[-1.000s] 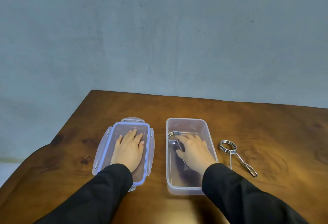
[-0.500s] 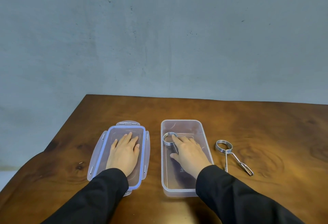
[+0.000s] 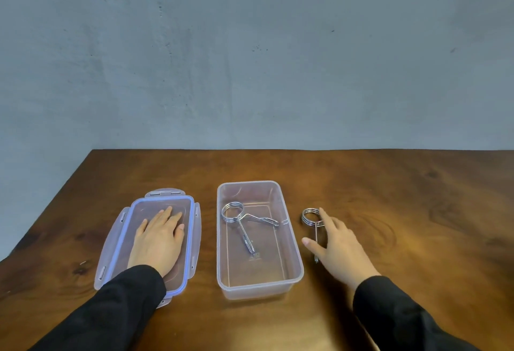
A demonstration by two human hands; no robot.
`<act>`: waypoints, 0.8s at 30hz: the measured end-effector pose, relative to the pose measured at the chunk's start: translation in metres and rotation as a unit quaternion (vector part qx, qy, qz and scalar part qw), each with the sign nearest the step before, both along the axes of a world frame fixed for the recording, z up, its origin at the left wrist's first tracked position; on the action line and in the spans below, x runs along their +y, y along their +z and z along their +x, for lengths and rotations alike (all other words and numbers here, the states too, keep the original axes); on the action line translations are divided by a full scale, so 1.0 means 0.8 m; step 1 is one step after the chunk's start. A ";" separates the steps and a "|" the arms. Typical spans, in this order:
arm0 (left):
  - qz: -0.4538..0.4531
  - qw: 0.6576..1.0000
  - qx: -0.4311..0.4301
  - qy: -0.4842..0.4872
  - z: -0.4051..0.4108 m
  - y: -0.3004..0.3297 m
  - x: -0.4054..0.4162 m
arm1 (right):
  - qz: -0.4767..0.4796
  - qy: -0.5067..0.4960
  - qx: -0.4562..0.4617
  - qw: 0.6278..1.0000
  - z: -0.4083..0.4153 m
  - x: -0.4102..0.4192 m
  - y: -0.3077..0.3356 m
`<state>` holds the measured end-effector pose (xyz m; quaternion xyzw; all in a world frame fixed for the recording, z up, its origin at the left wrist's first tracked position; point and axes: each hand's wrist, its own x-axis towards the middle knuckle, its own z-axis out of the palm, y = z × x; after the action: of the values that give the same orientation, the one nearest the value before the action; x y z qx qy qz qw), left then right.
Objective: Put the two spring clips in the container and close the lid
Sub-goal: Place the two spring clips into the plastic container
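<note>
A clear rectangular container stands open in the middle of the wooden table. One metal spring clip lies inside it, coil toward the far end. The second spring clip lies on the table just right of the container. My right hand rests over that clip's handles with fingers spread, thumb apart; only the coil and part of one handle show. The lid, clear with a blue seal, lies flat left of the container. My left hand lies palm down on the lid.
The wooden table runs back to a grey wall. Its left edge slants toward me at the left. Black sleeves cover both forearms.
My right hand has let go of the first clip inside the container and moved right, onto the second clip on the table. The left hand stays on the lid.
</note>
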<state>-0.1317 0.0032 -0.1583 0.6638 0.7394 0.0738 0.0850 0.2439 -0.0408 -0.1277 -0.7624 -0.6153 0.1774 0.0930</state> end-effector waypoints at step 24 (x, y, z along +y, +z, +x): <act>-0.002 1.000 -0.023 0.001 0.001 0.004 -0.004 | 0.206 0.187 0.042 0.960 -0.092 0.050 0.147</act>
<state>-0.1306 0.0003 -0.1549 0.6613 0.7378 0.0878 0.1036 0.1703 -0.0005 -0.0097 -0.5899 -0.7656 0.0926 0.2393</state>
